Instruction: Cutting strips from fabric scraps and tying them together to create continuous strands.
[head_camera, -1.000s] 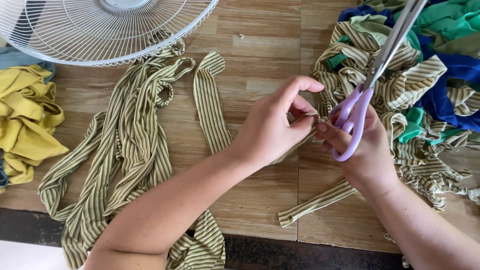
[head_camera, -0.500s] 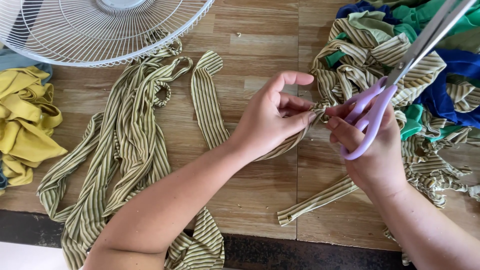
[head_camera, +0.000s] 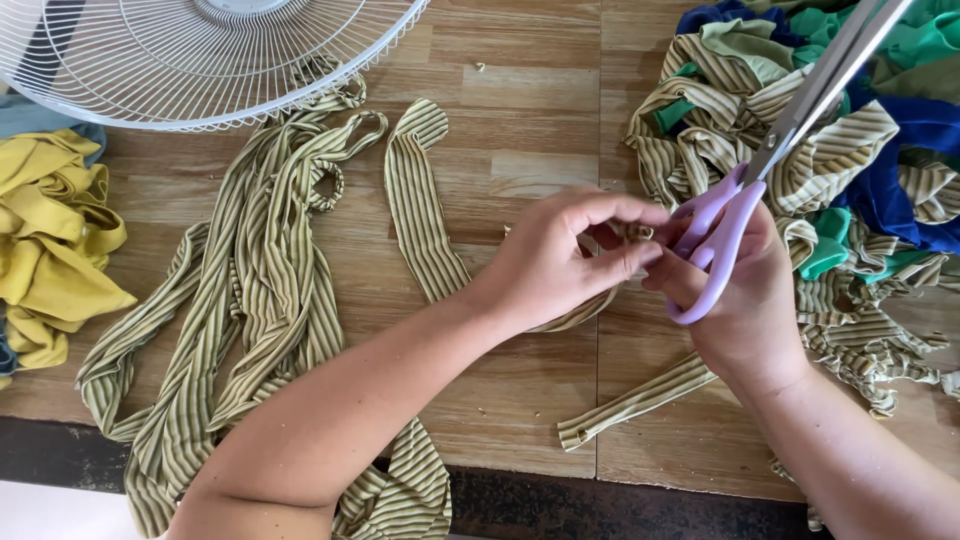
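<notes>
My left hand (head_camera: 565, 262) pinches a green-and-cream striped fabric strip (head_camera: 420, 210) that runs from the table's middle up to my fingers. My right hand (head_camera: 745, 300) touches the same strip at its end and carries scissors (head_camera: 775, 150) with lilac handles, fingers through the loops, blades pointing up and right over the cloth heap. The two hands meet fingertip to fingertip. Another short striped strip (head_camera: 635, 402) lies below my right wrist.
A bundle of long striped strips (head_camera: 260, 290) lies at the left. Yellow cloth (head_camera: 45, 230) sits at the far left edge. A white fan grille (head_camera: 190, 55) rests at the top left. A heap of striped, green and blue fabric (head_camera: 880, 190) fills the right on the wooden table (head_camera: 520, 120).
My hands have drawn closer together and the left fingers have closed down on the strip's end. The scissors tilted a little further right.
</notes>
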